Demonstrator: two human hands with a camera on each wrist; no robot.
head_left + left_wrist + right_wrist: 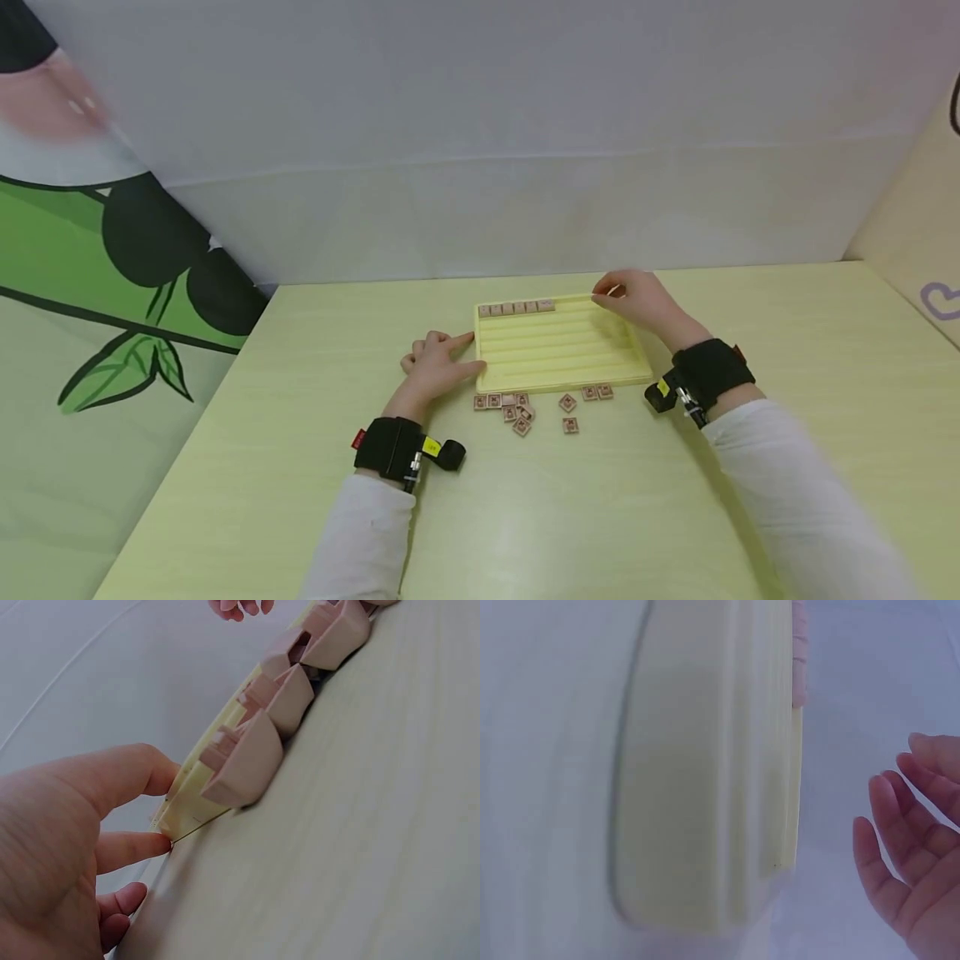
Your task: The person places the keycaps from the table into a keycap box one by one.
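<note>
both hands [438, 358] [637, 298] open, fingers relaxed

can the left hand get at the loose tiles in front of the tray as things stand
Probably yes. The left hand rests against the yellow tray's left edge, and the loose wooden tiles lie on the table just beside it, with nothing between them. The right hand is away at the tray's far corner.
</note>
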